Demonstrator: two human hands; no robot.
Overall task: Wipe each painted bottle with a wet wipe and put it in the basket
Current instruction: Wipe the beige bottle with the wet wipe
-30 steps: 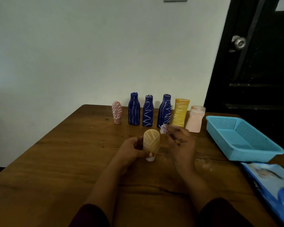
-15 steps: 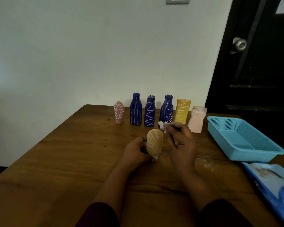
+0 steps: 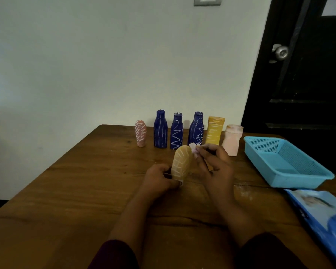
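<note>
My left hand (image 3: 158, 179) grips the lower end of an orange bottle with white stripes (image 3: 181, 162), held tilted above the table. My right hand (image 3: 215, 164) pinches a small white wet wipe (image 3: 194, 149) against the bottle's upper right side. A row of painted bottles stands at the table's far edge: a pink one (image 3: 140, 135), three dark blue ones (image 3: 160, 132) (image 3: 176, 133) (image 3: 196, 129), a yellow tube (image 3: 214, 131) and a pale pink jar (image 3: 232, 139). The blue basket (image 3: 268, 171) sits to the right with no bottle in it.
A blue pack of wet wipes (image 3: 324, 214) lies at the table's right front edge. The wooden table (image 3: 76, 191) runs to a white wall behind. A dark door with a round knob (image 3: 280, 52) stands at the right.
The orange bottle has tilted a little more to the right and my left hand has slid down to its base. The wipe stays at the bottle's top.
</note>
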